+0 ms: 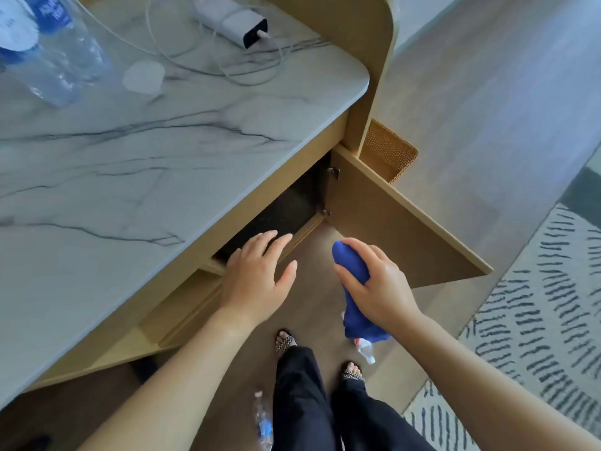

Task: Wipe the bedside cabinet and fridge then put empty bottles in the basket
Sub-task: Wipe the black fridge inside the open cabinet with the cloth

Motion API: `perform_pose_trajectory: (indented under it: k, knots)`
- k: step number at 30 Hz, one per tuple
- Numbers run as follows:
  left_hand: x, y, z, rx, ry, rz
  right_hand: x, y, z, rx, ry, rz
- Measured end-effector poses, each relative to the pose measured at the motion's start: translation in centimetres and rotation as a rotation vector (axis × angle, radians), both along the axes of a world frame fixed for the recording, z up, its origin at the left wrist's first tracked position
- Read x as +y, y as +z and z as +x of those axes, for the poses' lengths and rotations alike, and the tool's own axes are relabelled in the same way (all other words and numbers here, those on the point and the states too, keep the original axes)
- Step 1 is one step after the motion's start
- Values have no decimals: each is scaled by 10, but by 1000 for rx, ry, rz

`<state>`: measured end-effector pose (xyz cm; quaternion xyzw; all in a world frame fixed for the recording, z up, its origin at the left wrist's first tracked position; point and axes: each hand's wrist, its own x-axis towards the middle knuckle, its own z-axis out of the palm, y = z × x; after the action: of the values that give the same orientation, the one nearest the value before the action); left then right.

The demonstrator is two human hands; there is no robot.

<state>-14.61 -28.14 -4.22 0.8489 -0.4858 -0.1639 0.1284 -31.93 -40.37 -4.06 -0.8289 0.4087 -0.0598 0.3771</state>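
Note:
My right hand grips a bunched blue cloth that hangs down below my fist. With fingers spread and nothing in it, my left hand hovers by the dark opening under the marble-patterned cabinet top. The wooden cabinet door stands swung open to the right. Clear plastic bottles with blue labels stand on the top at the far left. One crushed bottle lies on the floor by my left leg, another below the cloth.
A white power bank with a cable and a small white disc lie on the cabinet top. A woven rattan panel sits beside the door. A patterned rug covers the wooden floor at right.

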Motion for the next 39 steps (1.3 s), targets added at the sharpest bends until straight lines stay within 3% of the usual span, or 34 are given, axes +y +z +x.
perform_pose_trajectory:
  k: [5,11,19,26,33,36,39]
  knots:
    - [-52,-55,41,-24,-129,23,-37,-41,38,-32,-84,-4]
    - [-101,-132,70,-61,-138,6,-87,-119,70,-103,-105,38]
    - [-166,-247,84,-333,-139,2,-156,-265,95,-252,-44,94]
    - [-205,-322,118,-692,6,-193,-191,-396,142,-481,26,46]
    - [-219,-374,151,-1191,83,-476,-209,-484,206,-807,-12,-161]
    - [-223,-379,154,-1233,121,-582,-218,-485,224,-852,-4,-321]
    - [-227,-376,152,-1210,158,-616,-218,-477,229,-978,-101,-328]
